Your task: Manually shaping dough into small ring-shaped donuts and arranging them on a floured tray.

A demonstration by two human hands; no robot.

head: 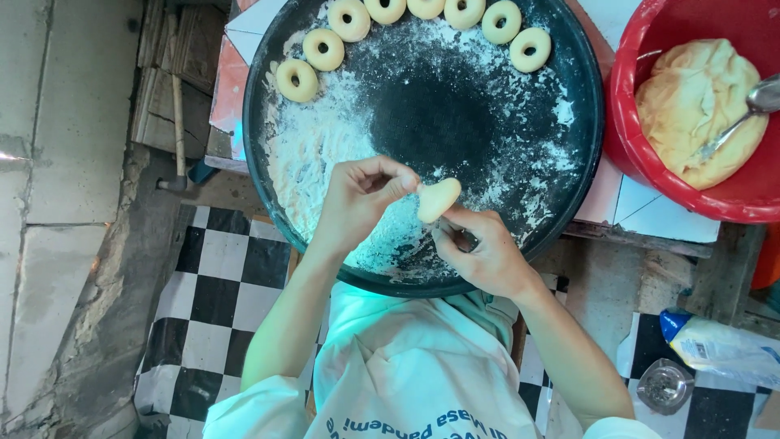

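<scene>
A small pale dough piece (pixel 439 199) is held over the near part of a floured round black tray (pixel 585 154), pinched between both hands. The left hand (pixel 361 199) has its fingertips closed on the dough's edge; the right hand (pixel 479 252) grips it from below, fingers curled. Ring-shaped dough pieces (pixel 323 49) line the tray's far rim. Beside the tray, a red bowl (pixel 630 97) holds a dough mass (pixel 691 97) and a spoon (pixel 743 118).

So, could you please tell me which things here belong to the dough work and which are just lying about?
In use:
left hand
right hand
dough piece
floured tray
dough rings
red bowl of dough

Lying about:
hammer
plastic packet
glass jar
</scene>
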